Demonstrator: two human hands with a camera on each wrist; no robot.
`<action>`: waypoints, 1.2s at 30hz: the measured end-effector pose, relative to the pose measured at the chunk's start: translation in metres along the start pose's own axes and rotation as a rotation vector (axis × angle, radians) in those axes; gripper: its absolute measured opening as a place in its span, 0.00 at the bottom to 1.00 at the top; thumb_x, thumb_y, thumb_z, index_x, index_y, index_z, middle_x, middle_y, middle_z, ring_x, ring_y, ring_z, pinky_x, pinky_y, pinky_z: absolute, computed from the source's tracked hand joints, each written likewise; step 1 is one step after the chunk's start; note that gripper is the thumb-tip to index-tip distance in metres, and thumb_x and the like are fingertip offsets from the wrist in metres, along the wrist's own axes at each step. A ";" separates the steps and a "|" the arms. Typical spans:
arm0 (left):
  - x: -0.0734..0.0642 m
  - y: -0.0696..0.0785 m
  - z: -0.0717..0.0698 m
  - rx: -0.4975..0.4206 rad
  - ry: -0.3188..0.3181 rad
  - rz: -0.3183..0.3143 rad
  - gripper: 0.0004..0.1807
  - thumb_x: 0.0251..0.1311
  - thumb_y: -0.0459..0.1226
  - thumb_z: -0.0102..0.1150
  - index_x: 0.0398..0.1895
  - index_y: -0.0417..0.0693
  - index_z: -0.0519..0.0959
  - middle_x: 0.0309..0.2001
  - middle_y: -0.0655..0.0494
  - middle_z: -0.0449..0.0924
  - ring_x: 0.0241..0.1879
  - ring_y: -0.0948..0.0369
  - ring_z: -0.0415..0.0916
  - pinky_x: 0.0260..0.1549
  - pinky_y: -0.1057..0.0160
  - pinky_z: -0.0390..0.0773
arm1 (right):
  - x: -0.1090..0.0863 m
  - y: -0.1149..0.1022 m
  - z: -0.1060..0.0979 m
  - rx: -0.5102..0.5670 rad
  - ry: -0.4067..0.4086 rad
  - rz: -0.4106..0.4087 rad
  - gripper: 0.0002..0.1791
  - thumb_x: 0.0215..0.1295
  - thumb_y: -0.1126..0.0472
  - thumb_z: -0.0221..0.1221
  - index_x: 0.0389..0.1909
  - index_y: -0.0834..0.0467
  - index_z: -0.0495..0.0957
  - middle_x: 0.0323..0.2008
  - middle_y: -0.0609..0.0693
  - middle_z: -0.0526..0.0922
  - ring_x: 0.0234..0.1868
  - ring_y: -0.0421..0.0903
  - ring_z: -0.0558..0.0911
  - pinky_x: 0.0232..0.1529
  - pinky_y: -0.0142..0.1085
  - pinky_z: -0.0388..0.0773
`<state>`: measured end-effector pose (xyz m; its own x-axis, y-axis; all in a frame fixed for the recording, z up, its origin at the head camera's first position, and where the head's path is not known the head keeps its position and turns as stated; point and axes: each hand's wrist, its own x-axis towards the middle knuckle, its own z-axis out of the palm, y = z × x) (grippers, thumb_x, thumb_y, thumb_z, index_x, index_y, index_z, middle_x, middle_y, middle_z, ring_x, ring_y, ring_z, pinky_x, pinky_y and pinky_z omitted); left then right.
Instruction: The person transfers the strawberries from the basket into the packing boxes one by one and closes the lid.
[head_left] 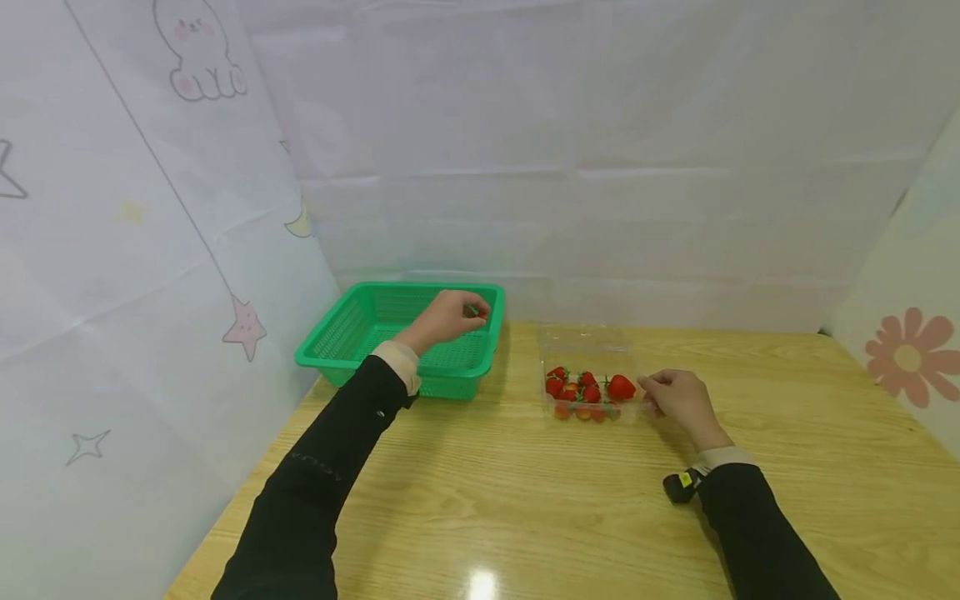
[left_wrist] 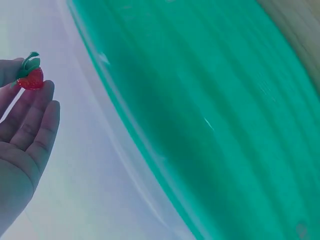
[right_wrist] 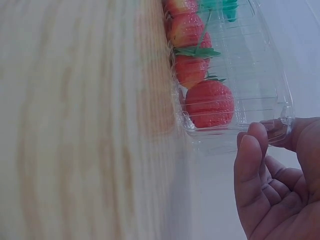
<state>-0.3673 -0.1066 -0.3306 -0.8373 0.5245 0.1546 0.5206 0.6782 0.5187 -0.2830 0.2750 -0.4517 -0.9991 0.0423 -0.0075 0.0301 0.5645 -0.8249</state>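
My left hand is over the right side of a green plastic basket. Between thumb and fingers it pinches a small red strawberry by its green leafy top, the other fingers stretched out. A clear plastic box with its lid up stands right of the basket, holding several red strawberries with green leaves. At the box's right end, my right hand pinches the upper rim between thumb and fingertips. One large strawberry lies inside, close to that end.
Both things stand on a light wooden table. Behind it hangs a white cloth, and a patterned cloth runs along the left. A flower-printed cloth borders the right edge.
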 end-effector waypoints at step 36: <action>0.068 0.104 0.170 0.036 -0.314 0.277 0.11 0.66 0.35 0.61 0.49 0.46 0.85 0.43 0.63 0.82 0.35 0.71 0.76 0.35 0.78 0.73 | -0.003 0.004 -0.003 0.017 0.008 0.024 0.24 0.73 0.51 0.54 0.48 0.73 0.76 0.30 0.59 0.83 0.28 0.49 0.83 0.30 0.39 0.82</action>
<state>-0.3416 0.0866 -0.4092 -0.5757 0.8175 0.0175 0.7293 0.5038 0.4629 -0.2795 0.2799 -0.4531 -0.9978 0.0629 -0.0231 0.0539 0.5487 -0.8343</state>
